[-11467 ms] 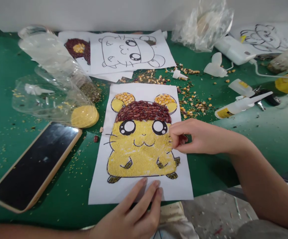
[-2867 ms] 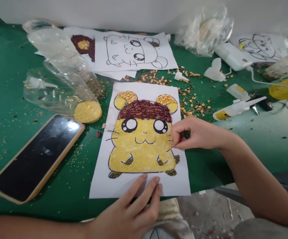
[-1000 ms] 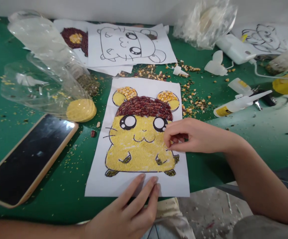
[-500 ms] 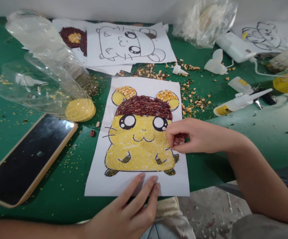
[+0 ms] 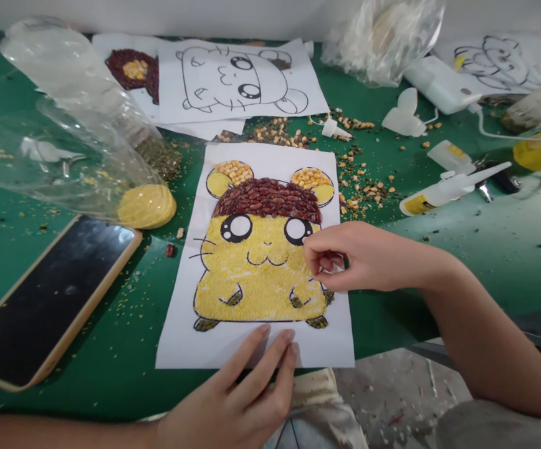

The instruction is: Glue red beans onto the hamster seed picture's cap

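A sheet of paper (image 5: 177, 343) with a hamster picture lies on the green table. Yellow millet-like grains (image 5: 252, 293) fill its body, dark red beans (image 5: 263, 198) the top of the head, and corn kernels (image 5: 233, 171) parts of the ears. My left hand (image 5: 247, 386) rests at the sheet's lower edge, fingers stretched out and slightly apart. Over the hamster's cheek, just below the right eye, is my right hand (image 5: 345, 255). Its thumb and forefinger are pinched together; anything between them is too small to make out.
To the left lie a phone (image 5: 50, 299) and a clear plastic bottle (image 5: 83, 112) with yellow grain. Loose seeds (image 5: 359, 187) are scattered behind the sheet. Glue bottles (image 5: 432, 196), a white corded device (image 5: 441, 84), a plastic bag (image 5: 383, 43) and other drawings (image 5: 233, 78) surround it.
My right hand has shifted slightly left over the hamster's cheek, still pinched. The whole view has moved a little; my left hand stays on the sheet's lower edge.
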A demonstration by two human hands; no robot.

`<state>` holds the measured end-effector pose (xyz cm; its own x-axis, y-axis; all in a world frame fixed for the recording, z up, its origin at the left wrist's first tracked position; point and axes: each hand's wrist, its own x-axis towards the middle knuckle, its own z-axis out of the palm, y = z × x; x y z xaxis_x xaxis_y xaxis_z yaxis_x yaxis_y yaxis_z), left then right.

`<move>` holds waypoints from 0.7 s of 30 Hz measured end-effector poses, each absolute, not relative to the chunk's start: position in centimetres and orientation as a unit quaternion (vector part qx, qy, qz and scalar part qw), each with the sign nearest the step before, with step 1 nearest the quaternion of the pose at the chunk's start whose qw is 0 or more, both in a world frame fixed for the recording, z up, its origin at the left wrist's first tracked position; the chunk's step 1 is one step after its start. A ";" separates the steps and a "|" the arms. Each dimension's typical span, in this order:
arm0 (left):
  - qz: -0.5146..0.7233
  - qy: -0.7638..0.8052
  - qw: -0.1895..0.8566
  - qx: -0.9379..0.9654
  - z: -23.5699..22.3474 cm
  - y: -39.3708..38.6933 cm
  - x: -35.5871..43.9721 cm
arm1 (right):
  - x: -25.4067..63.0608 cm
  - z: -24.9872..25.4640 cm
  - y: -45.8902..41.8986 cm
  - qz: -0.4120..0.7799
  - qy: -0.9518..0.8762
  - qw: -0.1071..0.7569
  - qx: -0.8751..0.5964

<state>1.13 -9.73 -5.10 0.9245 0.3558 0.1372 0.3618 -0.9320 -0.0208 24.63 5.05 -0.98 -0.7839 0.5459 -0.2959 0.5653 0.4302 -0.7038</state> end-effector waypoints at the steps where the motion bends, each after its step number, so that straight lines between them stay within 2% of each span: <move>1: -0.065 -0.183 0.024 -0.981 -5.1 -9.7 1.1 | 24.6 -0.9 5.1 -0.422 0.845 0.014 0.328; 21: -0.068 -0.181 0.032 -0.981 -5.0 -9.7 1.1 | 24.6 -0.9 5.2 -0.435 0.836 0.013 0.335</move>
<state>1.10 -9.74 -5.01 0.9249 0.3510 0.1459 0.3598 -0.9323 -0.0380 24.65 5.17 -0.91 -0.7753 0.5482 -0.3137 0.5713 0.3970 -0.7183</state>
